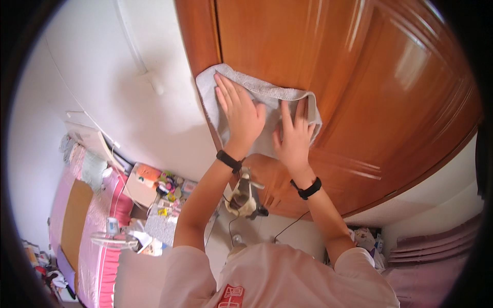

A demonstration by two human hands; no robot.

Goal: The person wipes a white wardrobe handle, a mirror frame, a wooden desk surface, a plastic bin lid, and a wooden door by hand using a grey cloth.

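A grey towel [267,131] is spread against the upper part of a glossy brown wooden door [349,123]. My left hand [240,115] lies flat on the towel's left half, its fingers stretched upward and the thumb apart. To its right, my right hand [295,137] presses on the towel with spread fingers. The towel's top edge folds over near those right fingertips, and part of them sits in the fold's shadow. Each wrist wears a black band. Some of the door's edge at the left is covered by the towel.
A white wall [138,61] adjoins the door at the left. Lower left are a bed with pink bedding [92,220], a fan [115,240] and a cluttered table [169,210]. Below my arms, a pale and dark object [245,197] I cannot make out stands near cables.
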